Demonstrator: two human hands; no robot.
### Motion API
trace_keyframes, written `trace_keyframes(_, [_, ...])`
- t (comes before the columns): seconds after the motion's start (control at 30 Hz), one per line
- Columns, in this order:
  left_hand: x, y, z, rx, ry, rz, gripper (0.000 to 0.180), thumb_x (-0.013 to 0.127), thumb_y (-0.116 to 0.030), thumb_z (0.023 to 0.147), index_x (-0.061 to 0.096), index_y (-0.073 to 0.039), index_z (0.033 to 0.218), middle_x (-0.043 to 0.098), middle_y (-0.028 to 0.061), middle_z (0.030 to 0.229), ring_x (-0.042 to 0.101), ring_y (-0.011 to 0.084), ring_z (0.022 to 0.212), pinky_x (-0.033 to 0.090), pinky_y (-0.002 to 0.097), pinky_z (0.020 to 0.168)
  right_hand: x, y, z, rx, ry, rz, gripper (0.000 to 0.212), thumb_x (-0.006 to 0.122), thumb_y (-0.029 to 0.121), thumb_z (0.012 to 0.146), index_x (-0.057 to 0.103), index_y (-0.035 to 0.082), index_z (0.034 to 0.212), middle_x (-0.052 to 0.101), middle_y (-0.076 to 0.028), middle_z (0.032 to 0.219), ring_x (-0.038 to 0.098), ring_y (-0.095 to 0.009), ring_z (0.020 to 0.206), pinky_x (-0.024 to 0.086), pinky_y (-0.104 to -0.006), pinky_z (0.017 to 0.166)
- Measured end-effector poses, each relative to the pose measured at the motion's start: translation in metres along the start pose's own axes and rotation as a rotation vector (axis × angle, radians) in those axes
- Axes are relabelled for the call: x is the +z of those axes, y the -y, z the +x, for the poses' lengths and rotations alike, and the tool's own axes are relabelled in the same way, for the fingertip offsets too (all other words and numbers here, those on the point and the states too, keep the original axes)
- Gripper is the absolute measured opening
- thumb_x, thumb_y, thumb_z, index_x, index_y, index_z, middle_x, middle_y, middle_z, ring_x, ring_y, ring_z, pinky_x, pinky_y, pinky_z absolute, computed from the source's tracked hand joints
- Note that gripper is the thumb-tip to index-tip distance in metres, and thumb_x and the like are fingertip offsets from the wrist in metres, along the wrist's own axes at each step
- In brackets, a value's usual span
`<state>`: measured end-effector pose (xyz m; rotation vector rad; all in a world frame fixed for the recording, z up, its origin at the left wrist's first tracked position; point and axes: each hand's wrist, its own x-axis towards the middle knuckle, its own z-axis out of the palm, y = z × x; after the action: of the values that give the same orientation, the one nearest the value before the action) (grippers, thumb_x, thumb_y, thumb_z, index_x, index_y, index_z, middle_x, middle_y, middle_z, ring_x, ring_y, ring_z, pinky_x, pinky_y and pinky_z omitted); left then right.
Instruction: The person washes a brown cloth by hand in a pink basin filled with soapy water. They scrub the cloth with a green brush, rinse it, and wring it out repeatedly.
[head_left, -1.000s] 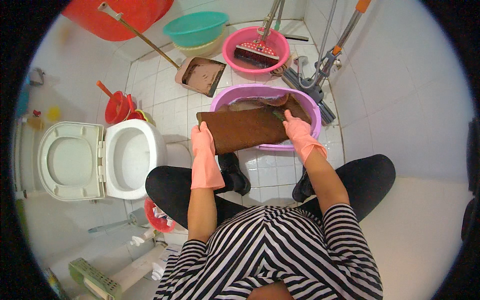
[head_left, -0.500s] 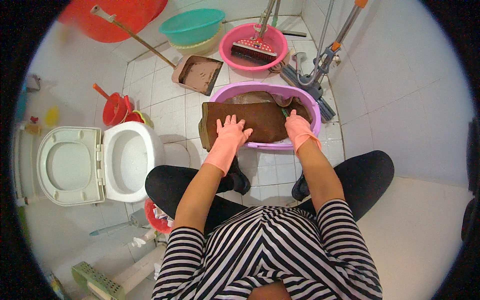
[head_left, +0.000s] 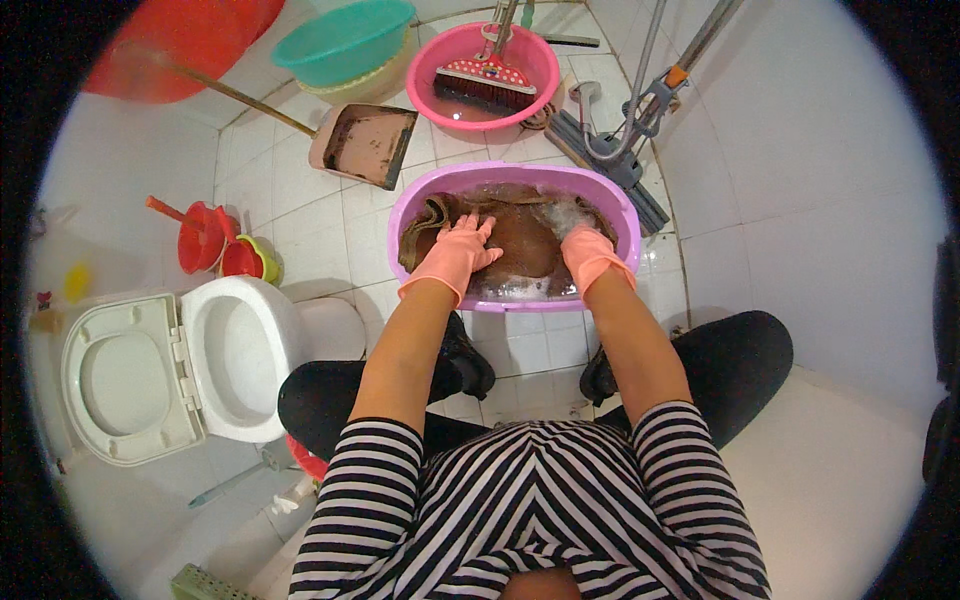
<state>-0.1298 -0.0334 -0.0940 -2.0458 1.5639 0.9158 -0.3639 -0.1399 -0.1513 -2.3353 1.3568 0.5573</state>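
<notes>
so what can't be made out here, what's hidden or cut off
Head view only:
- Right hand in pink rubber glove: fingertips sunk in foam and brown cloth, so its grip is unclear.
- Purple oval plastic tub: its bottom is covered by cloth and suds.
- Red plastic basin: cut off by the black rim of the picture.

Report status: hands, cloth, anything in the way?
Left hand flat on brown cloth, fingers spread. Right hand pressing cloth in purple basin. Cloth in sudsy water. Nothing in the way.
</notes>
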Motion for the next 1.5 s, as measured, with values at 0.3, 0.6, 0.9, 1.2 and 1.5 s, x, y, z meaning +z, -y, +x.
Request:
trace_keyframes(0.3, [0.034,0.002,0.044,-0.147,0.070,0.086,0.085,0.057,-0.063,0.099,0.020,-0.026,0.167,0.023,0.0046,0.174,0.025,0.0272,0.159,0.029,0.0508,0.125,-0.019,0.020,0.008,0.007,0.217,0.001,0.027,0.061,0.013,0.093,0.078,-0.001,0.108,0.072,-0.025,0.120,0.070,-0.039,0.114,0.057,-0.0469,0.095])
trace_keyframes(0.6, [0.039,0.027,0.052,-0.031,0.064,0.007,0.076,0.071,-0.061,0.089,0.051,-0.026,0.153,0.059,0.0101,0.149,0.052,0.0339,0.142,0.044,0.0450,0.115,-0.068,0.026,-0.038,0.207,0.244,0.225,0.052,0.051,0.010,0.095,0.054,0.009,0.147,0.063,-0.023,0.141,0.061,-0.045,0.130,0.048,-0.0516,0.108])
trace_keyframes(0.9, [0.017,0.061,-0.032,0.108,-0.028,0.691,0.063,0.068,-0.037,0.092,0.053,-0.024,0.151,0.046,0.0070,0.162,0.036,0.0310,0.153,0.032,0.0531,0.120,-0.079,0.046,-0.108,-0.155,0.018,0.479,0.055,0.053,0.032,0.101,0.053,0.000,0.146,0.056,-0.030,0.145,0.061,-0.045,0.127,0.049,-0.0503,0.109])
trace_keyframes(1.2, [-0.040,0.055,-0.051,0.220,-0.214,0.304,0.026,0.059,-0.024,0.092,0.080,-0.018,0.106,0.078,0.0109,0.108,0.075,0.0319,0.103,0.060,0.0423,0.088,0.018,0.098,-0.039,-0.203,0.024,0.177,0.054,0.045,0.039,0.106,0.046,0.018,0.155,0.072,-0.023,0.122,0.069,-0.042,0.111,0.052,-0.0529,0.100])
trace_keyframes(1.5, [-0.050,0.124,-0.118,0.066,-0.332,-0.003,0.028,0.052,-0.029,0.097,0.074,-0.013,0.105,0.076,0.0130,0.104,0.072,0.0355,0.102,0.056,0.0456,0.089,-0.027,0.008,-0.023,0.130,0.052,0.186,0.039,0.059,0.012,0.099,0.063,0.007,0.137,0.071,-0.023,0.127,0.068,-0.036,0.122,0.057,-0.0482,0.097])
